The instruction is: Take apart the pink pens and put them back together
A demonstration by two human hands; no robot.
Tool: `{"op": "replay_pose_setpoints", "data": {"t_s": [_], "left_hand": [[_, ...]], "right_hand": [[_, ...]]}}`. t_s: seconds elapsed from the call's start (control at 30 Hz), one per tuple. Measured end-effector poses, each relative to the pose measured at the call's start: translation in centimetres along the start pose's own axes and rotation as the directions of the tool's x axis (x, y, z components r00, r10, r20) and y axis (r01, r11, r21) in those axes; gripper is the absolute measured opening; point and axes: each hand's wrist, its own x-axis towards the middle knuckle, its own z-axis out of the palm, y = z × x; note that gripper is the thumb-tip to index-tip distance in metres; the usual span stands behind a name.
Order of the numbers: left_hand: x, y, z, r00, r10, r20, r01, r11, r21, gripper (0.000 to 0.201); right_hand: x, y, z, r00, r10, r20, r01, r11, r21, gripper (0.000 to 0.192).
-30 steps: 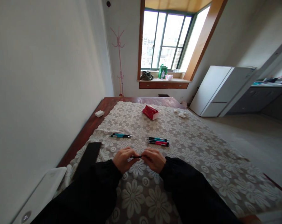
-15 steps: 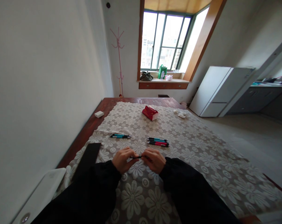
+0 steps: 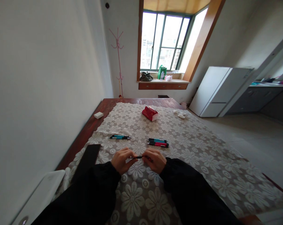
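My left hand and my right hand are held close together just above the lace tablecloth, each gripping one end of a thin dark pen that bridges the gap between them. Beyond my right hand lie several pens in red, teal and black, side by side. A second small group of teal and black pens lies beyond my left hand. Both sleeves are black.
A flat black case lies left of my left arm, with a white device at the near left corner. Farther off sit a red tissue pack, a white block and crumpled white paper. The wall runs along the table's left side.
My hands stay together on the pen with only small finger shifts. The view has drifted slightly, so the table items sit a little higher and to the left.
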Motion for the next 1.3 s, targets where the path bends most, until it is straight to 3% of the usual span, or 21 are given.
{"op": "replay_pose_setpoints", "data": {"t_s": [0.37,0.63,0.8,0.93,1.07,1.3], "left_hand": [[-0.2,-0.4,-0.1,1.0,-0.02,0.012,0.02,1.0,0.012,0.009],[-0.5,-1.3,0.4,0.993,-0.118,-0.01,0.118,0.993,0.015,0.008],[-0.7,-2.0,0.7,0.971,-0.225,-0.088,0.219,0.973,-0.072,0.007],[-0.5,-1.8,0.4,0.939,-0.308,-0.153,0.295,0.95,-0.105,0.011],[-0.3,-1.5,0.2,0.917,-0.374,-0.141,0.354,0.923,-0.148,0.012],[-0.3,-1.5,0.4,0.956,-0.29,-0.055,0.283,0.953,-0.104,0.012]], "right_hand": [[-0.1,0.4,-0.2,0.999,0.033,-0.018,-0.032,0.999,0.03,0.01],[0.1,0.6,0.0,0.998,0.017,-0.055,-0.015,0.999,0.034,0.018],[0.1,0.9,-0.4,0.99,0.106,-0.098,-0.097,0.991,0.095,0.028],[0.0,1.3,-0.7,0.931,0.28,-0.236,-0.235,0.95,0.204,0.027],[0.1,1.1,-0.6,0.94,0.294,-0.174,-0.23,0.922,0.312,0.024],[0.1,1.1,-0.6,0.948,0.263,-0.178,-0.202,0.933,0.299,0.023]]}}
